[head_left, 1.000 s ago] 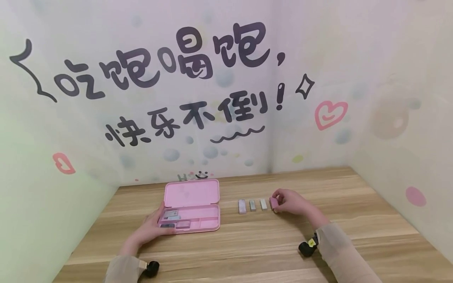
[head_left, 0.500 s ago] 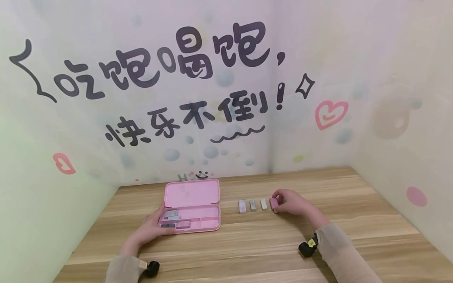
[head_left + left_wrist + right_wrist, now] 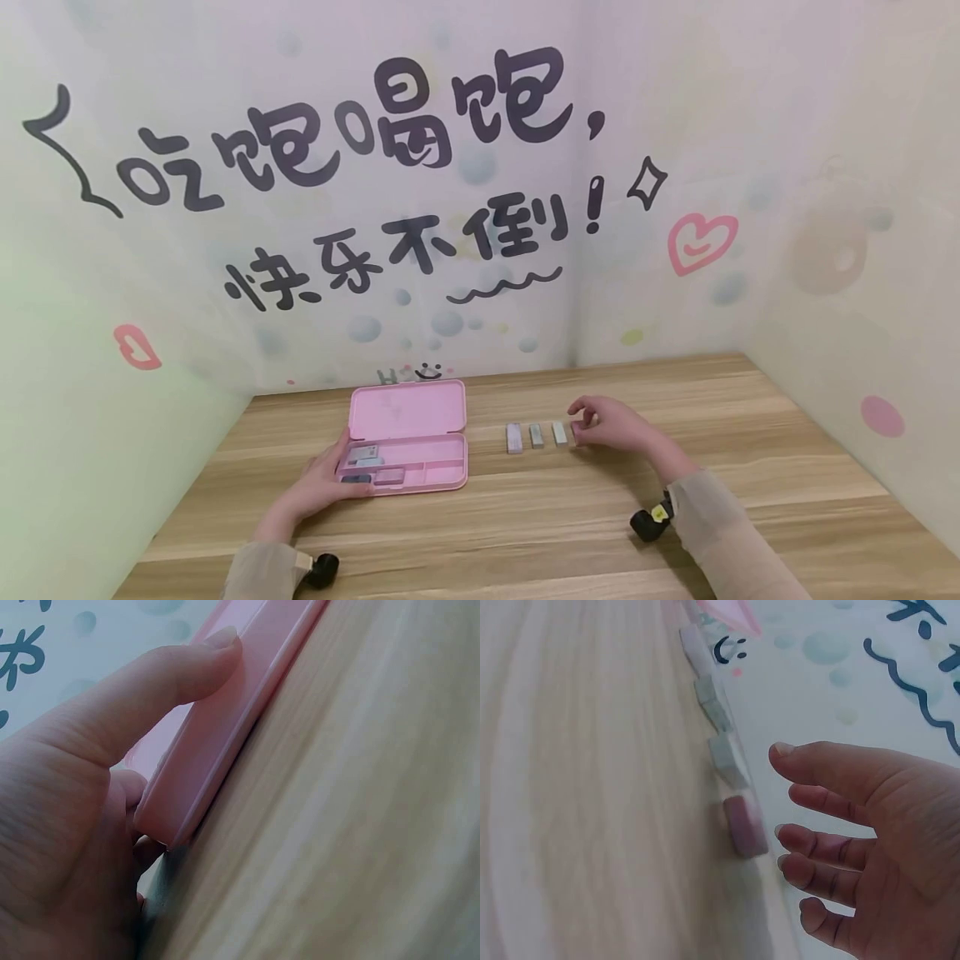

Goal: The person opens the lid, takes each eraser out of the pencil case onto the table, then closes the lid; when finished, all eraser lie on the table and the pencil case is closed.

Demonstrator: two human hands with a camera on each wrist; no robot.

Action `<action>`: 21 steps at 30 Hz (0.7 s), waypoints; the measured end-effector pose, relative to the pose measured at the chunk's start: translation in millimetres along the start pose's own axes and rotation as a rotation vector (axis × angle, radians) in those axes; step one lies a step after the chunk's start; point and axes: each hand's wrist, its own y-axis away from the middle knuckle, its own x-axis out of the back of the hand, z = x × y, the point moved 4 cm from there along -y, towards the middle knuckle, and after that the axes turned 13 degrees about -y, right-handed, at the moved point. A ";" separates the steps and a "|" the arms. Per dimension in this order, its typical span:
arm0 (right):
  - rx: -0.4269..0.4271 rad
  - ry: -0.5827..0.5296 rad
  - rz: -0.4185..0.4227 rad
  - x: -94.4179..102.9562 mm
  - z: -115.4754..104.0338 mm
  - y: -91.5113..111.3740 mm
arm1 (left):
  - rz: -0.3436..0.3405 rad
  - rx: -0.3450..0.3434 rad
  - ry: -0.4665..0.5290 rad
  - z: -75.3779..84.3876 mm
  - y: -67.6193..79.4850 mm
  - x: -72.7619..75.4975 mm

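In the head view, my left hand (image 3: 318, 483) grips the left end of an open pink pencil case (image 3: 446, 472). Its thumb lies along the case's front wall, and other fingers are partly hidden behind the left end. Small block-shaped erasers (image 3: 389, 476) sit in the case's left compartments. My right hand (image 3: 617, 425) hovers beside a pink eraser (image 3: 744, 827); the right wrist view shows its fingers apart from it, holding nothing. That eraser ends a row on the table, with a white eraser (image 3: 559, 433), a grey one (image 3: 536, 436) and a pale purple one (image 3: 513, 437) to its left.
The wooden table (image 3: 510, 533) meets a printed wall (image 3: 525, 333) just behind the case and the row. A side wall (image 3: 847, 375) bounds the right. The case's lid (image 3: 408, 408) stands raised towards the back wall.
My right hand has let go of the pink eraser, its fingers spreading and lifting slightly. The eraser stays at the row's right end. My left hand has not moved.
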 end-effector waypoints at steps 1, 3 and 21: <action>0.011 0.002 -0.009 -1.2 -4.1 -1.5 | 0.000 0.000 0.003 0.0 0.2 0.3; 0.022 0.010 -0.025 -4.4 -12.3 -5.5 | 0.001 0.002 0.010 0.2 0.7 0.7; 0.196 0.166 -0.312 -80.1 -91.5 -59.3 | 0.035 -0.020 0.001 -1.8 -1.7 0.5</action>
